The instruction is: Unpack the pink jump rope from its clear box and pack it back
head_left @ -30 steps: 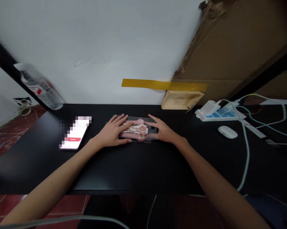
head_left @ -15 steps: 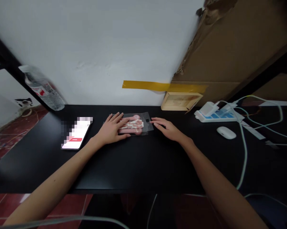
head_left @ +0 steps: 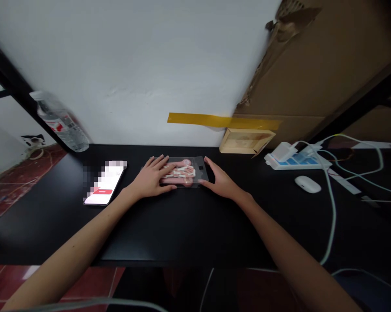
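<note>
A clear plastic bag (head_left: 200, 173) lies flat on the black table. Inside it are two pink pieces with round ends and, between them, several small pink-and-white sticks (head_left: 184, 172); what they are exactly I cannot tell. My left hand (head_left: 153, 177) rests palm down over the bag's left part, fingers spread, hiding that end. At the bag's right end is my right hand (head_left: 219, 178), thumb and fingers wide apart around its edge. The right thumb touches or nearly touches the near corner.
Left of the bag lies a lit phone (head_left: 106, 182), beyond it a plastic bottle (head_left: 63, 123). A shallow wooden box (head_left: 245, 141) stands against the wall. On the right are a power strip (head_left: 297, 162) with cables, and a white mouse-shaped case (head_left: 308, 184).
My right hand has moved a little left to the bag's right end, and its thumb and fingers have spread apart. My left hand stays on the bag.
</note>
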Demonstrator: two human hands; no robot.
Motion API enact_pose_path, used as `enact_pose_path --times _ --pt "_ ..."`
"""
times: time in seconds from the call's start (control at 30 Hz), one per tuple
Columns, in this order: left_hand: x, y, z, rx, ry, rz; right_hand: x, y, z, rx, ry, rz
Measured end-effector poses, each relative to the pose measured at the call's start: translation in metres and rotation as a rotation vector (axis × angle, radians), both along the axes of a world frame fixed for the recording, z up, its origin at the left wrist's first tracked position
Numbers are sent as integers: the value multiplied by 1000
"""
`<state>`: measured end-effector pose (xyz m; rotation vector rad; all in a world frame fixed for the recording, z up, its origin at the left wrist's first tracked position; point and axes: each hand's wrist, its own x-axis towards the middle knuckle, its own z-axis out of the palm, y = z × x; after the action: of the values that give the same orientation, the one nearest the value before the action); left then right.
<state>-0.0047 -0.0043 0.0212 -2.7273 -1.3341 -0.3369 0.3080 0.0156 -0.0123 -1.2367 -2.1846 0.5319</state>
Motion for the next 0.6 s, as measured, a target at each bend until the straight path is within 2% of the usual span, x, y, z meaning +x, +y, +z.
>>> enact_pose_path --times 0.3,0.4,0.5,0.6 --pt "-2 0 0 -14 -16 -48 1 1 1 -38 16 60" --pt "-2 0 1 -17 -11 -52 0 4 -2 -29 20 -4" --pt "-1 -1 1 -16 -17 -66 -3 8 -4 -60 -93 -114" --pt "-1 -1 1 -15 -28 -82 -4 10 -3 -72 -215 -151"
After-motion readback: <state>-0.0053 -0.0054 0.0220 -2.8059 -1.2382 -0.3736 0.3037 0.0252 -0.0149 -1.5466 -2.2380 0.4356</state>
